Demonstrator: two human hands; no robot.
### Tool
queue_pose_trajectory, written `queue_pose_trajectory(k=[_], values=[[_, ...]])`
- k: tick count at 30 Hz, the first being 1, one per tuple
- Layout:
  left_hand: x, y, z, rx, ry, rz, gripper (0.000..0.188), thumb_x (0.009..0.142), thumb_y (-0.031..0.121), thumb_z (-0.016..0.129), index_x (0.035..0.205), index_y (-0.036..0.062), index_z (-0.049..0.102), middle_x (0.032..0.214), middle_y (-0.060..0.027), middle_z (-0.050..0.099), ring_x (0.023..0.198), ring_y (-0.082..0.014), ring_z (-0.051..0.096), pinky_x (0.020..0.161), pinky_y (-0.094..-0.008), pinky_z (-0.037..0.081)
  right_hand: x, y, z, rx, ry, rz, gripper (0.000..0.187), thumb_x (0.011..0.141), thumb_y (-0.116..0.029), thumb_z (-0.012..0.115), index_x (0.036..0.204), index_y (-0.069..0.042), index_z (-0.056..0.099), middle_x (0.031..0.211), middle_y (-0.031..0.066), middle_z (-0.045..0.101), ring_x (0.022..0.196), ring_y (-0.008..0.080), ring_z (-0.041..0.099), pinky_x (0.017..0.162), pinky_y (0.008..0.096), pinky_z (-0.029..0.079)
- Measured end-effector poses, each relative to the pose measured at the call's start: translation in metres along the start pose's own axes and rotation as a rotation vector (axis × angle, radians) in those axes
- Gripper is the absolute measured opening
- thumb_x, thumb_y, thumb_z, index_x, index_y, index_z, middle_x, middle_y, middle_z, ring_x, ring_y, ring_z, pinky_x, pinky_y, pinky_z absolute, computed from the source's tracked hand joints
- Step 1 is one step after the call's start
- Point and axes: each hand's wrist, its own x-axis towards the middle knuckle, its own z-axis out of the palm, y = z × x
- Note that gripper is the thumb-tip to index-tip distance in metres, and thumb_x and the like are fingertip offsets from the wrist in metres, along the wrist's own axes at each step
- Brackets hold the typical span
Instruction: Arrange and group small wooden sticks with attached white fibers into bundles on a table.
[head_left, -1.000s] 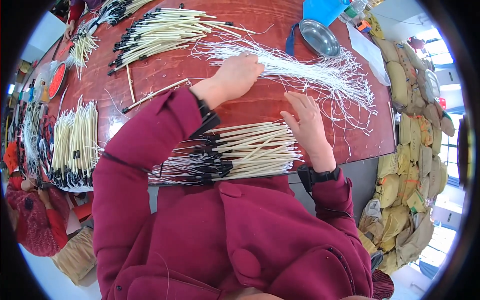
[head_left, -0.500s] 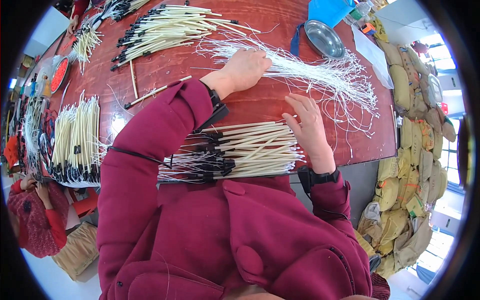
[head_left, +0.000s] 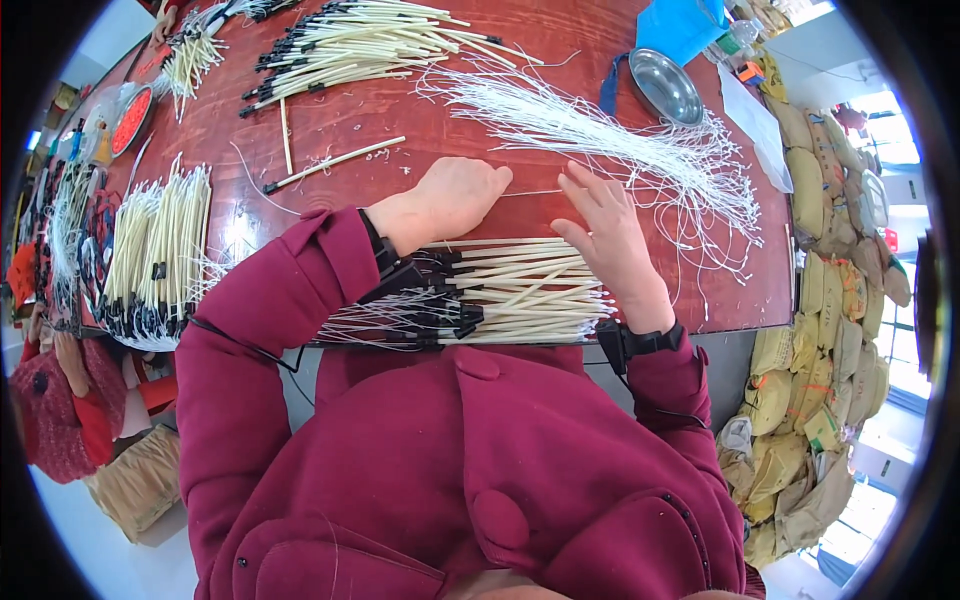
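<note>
The left hand [head_left: 455, 195] grips a white string [head_left: 532, 192] running rightward above the bench [head_left: 350, 115] to the right hand [head_left: 612, 230], which is loose, fingers apart. Far right lies a string bundle [head_left: 600, 138]; nearer, pale sticks [head_left: 530, 290].

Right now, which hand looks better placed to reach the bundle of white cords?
Probably the right hand: its fingers are open, just short of the bundle of white cords. The left hand is farther from it and appears to be pinching a single white cord.
</note>
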Motion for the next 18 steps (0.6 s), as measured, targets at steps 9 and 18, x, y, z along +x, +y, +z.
queue_pose_trajectory(k=[9,18], values=[[-0.039,-0.025,-0.018,-0.193,0.198,-0.065,0.015,0.090,0.014,0.062,0.088,-0.0011,0.062,0.081,-0.0169,0.070,0.079,-0.0370,0.069,0.067,-0.0461,0.053,-0.005,0.009,0.004,-0.085,-0.241,-0.086,0.061,0.092,-0.032,0.067,0.143,0.000,0.054,0.152,0.0148,0.050,0.131,0.0374,0.048,0.113,0.0473,0.036],[-0.115,-0.060,-0.025,-0.583,0.344,-0.394,0.018,0.089,0.016,0.071,0.089,-0.0015,0.069,0.079,-0.0177,0.070,0.074,-0.0336,0.068,0.068,-0.0401,0.052,-0.010,0.023,0.000,-0.060,-0.209,-0.080,0.064,0.100,-0.044,0.053,0.145,0.001,0.052,0.153,0.0174,0.048,0.135,0.0368,0.046,0.115,0.0466,0.035]])
